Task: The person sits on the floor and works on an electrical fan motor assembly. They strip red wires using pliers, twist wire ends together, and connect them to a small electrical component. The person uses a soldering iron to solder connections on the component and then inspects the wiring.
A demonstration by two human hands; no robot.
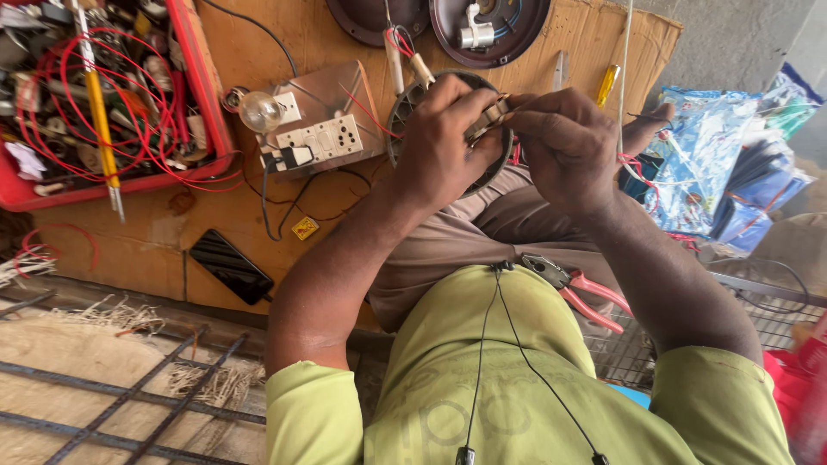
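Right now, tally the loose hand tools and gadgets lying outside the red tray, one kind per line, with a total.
Pliers with red handles, on the person's lap: 1
Screwdriver with yellow handle, on the board: 1
Black phone, face down on the board: 1
Switch-and-socket board with a bulb: 1
Total: 4
The left hand and right hand hold a small part over a round grey housing.

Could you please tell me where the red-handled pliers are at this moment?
In the head view, the red-handled pliers rest on the person's lap at lower right of centre, just above the green shirt and below the right hand.
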